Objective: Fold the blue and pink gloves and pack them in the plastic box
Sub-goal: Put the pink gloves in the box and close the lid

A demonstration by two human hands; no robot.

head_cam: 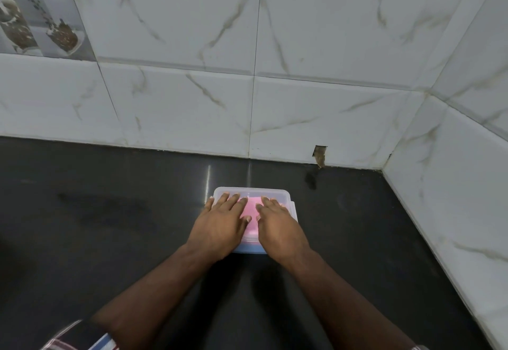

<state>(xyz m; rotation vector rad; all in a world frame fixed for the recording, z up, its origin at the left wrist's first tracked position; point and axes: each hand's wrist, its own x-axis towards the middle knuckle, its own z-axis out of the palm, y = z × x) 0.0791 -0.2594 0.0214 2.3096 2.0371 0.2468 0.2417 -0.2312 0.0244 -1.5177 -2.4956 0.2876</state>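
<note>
Plastic box (286, 194) (lid on), pink glove (251, 206) under 2 flat hands, left hand (220, 223), right hand (280, 226), fingers (233, 201) spread

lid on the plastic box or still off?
On. The translucent lid covers the clear plastic box; left hand and right hand lie flat on it, pink glove showing through. Whether latched: cannot tell.

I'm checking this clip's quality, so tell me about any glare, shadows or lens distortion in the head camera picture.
Head view: two pale streaks of glare on the dark counter just behind the plastic box; soft shadow under the forearms near the left hand and right hand; wide-angle bending curves the wall tiles; focus is mildly soft overall.
</note>
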